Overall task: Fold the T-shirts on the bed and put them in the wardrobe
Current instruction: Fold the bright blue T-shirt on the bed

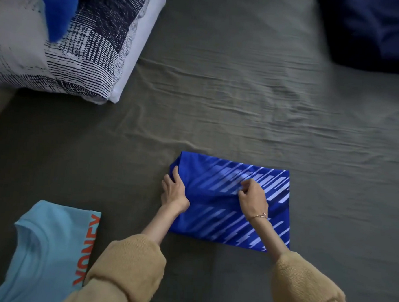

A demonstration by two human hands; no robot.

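Right hand (253, 196) pinched fold of blue shirt (224, 224); left hand (174, 189) gripped its left edge. Grey sheet (244, 95) beneath. Pale blue shirt (45, 246) lower left of grip.

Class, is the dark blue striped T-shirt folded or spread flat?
Folded: the striped T-shirt forms a compact rectangle; the left hand grips its edge, the right hand pinches a fold.

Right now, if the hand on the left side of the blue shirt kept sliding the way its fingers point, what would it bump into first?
The left hand points up the bed, along the left edge of the blue shirt. Past that edge lies only bare grey sheet. The patterned pillow sits well off to the left, so it probably misses it.
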